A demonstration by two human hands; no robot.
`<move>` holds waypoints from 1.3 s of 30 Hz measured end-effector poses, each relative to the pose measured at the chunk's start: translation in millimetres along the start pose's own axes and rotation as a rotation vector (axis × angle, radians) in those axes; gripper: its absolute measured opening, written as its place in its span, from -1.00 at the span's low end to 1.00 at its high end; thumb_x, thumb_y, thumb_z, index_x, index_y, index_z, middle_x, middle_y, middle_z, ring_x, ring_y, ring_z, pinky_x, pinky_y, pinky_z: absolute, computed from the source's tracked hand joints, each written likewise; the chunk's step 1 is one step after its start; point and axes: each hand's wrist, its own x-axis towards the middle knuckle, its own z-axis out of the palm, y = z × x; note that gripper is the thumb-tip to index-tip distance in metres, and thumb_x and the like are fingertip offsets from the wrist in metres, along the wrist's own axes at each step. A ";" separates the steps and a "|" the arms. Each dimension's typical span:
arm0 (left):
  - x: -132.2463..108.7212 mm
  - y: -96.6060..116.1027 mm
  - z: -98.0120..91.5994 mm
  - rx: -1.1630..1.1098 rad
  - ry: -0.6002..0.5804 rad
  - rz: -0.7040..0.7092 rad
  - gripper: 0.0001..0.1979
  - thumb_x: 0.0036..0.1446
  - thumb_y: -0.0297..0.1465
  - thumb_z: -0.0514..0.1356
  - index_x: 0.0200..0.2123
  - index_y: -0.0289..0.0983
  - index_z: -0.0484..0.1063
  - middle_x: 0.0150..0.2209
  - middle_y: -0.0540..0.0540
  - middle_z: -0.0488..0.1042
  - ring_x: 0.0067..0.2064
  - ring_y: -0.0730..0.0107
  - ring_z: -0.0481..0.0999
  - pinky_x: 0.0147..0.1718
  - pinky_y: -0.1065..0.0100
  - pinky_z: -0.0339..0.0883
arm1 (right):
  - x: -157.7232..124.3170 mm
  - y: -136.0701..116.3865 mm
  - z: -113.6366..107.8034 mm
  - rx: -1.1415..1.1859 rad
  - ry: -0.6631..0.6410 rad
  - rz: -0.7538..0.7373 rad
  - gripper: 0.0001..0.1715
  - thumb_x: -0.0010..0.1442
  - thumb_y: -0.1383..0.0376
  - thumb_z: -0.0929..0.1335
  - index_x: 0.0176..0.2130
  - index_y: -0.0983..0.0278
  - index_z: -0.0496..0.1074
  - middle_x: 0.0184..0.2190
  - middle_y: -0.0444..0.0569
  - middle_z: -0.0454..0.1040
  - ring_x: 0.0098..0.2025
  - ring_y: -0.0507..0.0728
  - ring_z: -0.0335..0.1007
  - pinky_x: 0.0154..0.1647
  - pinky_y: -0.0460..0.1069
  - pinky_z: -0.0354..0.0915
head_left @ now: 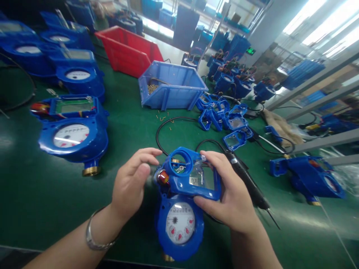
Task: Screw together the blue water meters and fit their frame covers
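The water meter (181, 224), the landmark here, lies dial up on the green work surface (137, 241) directly before the person, its counter and red pointers facing them, presumably so everything can be reached and read. At the meter's upper part, the right hand (234, 192) pinches the clear-windowed blue cover (183, 186) by its right end, thumb on the near edge and fingers bent around the far one; this edge grip leaves the window and ring unobstructed, with display digits showing through. Whether the cover is fully seated cannot be told. Just left of the meter's upper part, the left hand (131, 181) is half open, thumb apart and fingers loosely curved, holding nothing visible, perhaps ready to steady that side. To the meter's right lies an electric screwdriver (251, 183), probably kept within the right hand's reach. Beyond the meter, loose screws (162, 119) lie before a light-blue bin (182, 96); beyond and right, spare covers (217, 120) are heaped, likely to be handy.
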 end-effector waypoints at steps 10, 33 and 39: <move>9.7 4.7 13.4 -0.455 -0.118 -0.744 -0.55 -0.05 0.00 0.21 -0.41 -0.32 0.50 -0.49 -0.06 0.54 -0.39 0.32 0.49 -0.33 0.36 0.31 | 5.3 -6.6 3.8 -0.133 -0.186 -0.002 -0.28 0.01 0.32 0.41 0.14 0.27 0.15 0.03 0.12 0.20 0.09 0.23 0.18 0.10 0.10 0.22; 5.1 6.1 -2.5 -0.193 -0.511 -0.536 -0.27 -0.31 -0.03 0.38 -0.09 -0.26 0.28 -0.14 -0.16 0.44 -0.08 0.05 0.40 -0.11 0.13 0.24 | -5.4 0.0 8.2 -0.058 -0.258 0.139 -0.16 0.01 0.20 0.46 0.20 0.30 0.15 0.21 0.12 0.10 0.25 0.23 0.00 0.25 0.09 0.03; 2.5 10.9 6.3 -0.184 -0.449 -0.555 -0.38 -0.27 -0.22 0.39 -0.13 -0.29 0.27 -0.20 -0.13 0.43 -0.15 0.15 0.40 -0.14 0.16 0.25 | 5.7 4.1 28.6 0.672 0.160 0.705 -0.36 0.19 -0.03 0.27 0.13 0.27 0.24 0.10 0.13 0.32 0.09 0.24 0.29 0.04 0.09 0.30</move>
